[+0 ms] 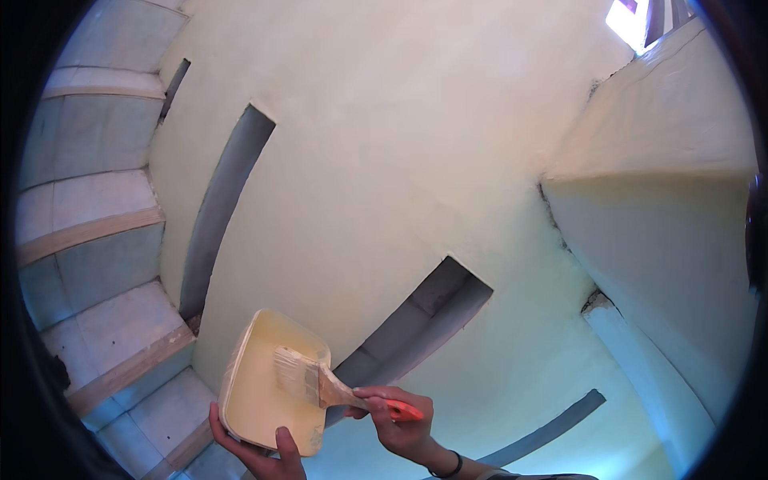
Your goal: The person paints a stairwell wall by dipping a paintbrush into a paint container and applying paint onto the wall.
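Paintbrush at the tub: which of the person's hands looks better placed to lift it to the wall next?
Probably the right hand: it already grips the paintbrush by its handle. The left hand is occupied holding the tub.

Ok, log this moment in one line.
left hand: holding cream container | right hand: gripping paintbrush | bristles: over container interior, contact unclear | around: cream wall, tiled stairs

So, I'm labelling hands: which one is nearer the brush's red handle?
Right. The right hand grips the red handle; the left hand, further left, is apart from it, holding the cream container.
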### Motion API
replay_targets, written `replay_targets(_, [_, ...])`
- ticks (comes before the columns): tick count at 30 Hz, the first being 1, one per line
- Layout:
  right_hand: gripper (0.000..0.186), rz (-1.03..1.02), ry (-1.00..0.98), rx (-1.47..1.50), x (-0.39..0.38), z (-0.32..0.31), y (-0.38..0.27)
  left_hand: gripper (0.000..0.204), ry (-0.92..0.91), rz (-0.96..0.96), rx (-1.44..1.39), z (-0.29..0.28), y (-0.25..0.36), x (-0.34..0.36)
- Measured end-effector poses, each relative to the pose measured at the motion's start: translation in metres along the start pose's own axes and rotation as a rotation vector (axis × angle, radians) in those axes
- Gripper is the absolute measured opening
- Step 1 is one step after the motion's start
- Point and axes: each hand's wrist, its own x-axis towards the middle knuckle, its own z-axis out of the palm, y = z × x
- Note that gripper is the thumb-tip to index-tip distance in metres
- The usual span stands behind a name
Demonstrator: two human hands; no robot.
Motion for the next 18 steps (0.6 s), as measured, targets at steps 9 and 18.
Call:
replay_targets(9, [0.024, -0.005, -0.057, -0.139, -0.001, -0.012, -0.009, 0.087, 0.015, -0.093, -0.173, 0.011, 0.0, -0.01])
replay_targets(18, [0.03, -0.078, -0.006, -0.119, -0.015, -0.014, 0.001, 0.094, -0.009, -0.131, -0.164, 0.0, -0.008, -0.021])
